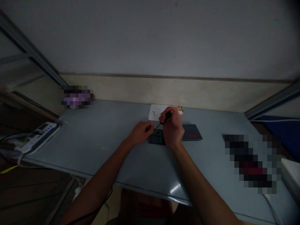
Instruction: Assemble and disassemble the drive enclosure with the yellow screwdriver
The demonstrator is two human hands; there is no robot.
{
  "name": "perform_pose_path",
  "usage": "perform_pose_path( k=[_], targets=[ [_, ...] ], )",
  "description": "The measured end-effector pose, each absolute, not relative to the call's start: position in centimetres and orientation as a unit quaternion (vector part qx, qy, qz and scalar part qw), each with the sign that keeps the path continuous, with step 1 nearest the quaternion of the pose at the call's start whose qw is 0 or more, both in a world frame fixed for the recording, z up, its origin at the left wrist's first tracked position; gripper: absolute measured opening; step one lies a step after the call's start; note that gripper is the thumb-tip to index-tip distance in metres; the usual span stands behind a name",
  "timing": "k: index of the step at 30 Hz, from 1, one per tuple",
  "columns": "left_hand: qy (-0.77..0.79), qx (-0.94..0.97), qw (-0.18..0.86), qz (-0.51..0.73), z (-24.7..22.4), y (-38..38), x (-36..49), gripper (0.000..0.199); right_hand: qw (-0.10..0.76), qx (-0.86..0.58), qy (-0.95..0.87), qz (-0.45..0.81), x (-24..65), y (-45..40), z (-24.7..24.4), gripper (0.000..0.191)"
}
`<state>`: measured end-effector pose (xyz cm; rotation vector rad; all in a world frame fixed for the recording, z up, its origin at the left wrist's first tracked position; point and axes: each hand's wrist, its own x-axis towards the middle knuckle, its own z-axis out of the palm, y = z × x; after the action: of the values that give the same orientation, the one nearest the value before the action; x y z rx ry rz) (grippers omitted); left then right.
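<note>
My right hand (172, 129) is wrapped round a black and yellow screwdriver (168, 116), its thin shaft slanting down to the left. The tip is near a green circuit board (160, 136) on a dark flat device. My left hand (141, 133) is closed at the board's left edge, its fingers round a small dark thing too small to name. Under and right of my right hand lies a dark grey flat pad or case (192, 132) with red lettering. Behind the hands is a white sheet (153, 113) with several small dark specks on it, perhaps screws.
A white power strip (42, 137) with blue lights lies at the table's left edge. Blurred-out objects stand at the back left and right of the grey table (98, 150). A wall rises behind it, and a cable hangs at the lower right.
</note>
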<state>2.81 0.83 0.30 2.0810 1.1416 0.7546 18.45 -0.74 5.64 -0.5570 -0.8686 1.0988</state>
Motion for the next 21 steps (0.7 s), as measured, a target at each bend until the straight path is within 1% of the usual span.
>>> perform_pose_path(
  k=[12, 21],
  targets=[
    [0.435, 0.791, 0.316, 0.292, 0.03, 0.93, 2.66, 0.023, 0.736, -0.230, -0.391, 0.503, 18.70, -0.67, 5.54, 0.023],
    [0.433, 0.791, 0.318, 0.293, 0.05, 0.92, 2.69, 0.023, 0.721, -0.240, -0.404, 0.509, 18.42, -0.98, 5.66, 0.026]
  ],
)
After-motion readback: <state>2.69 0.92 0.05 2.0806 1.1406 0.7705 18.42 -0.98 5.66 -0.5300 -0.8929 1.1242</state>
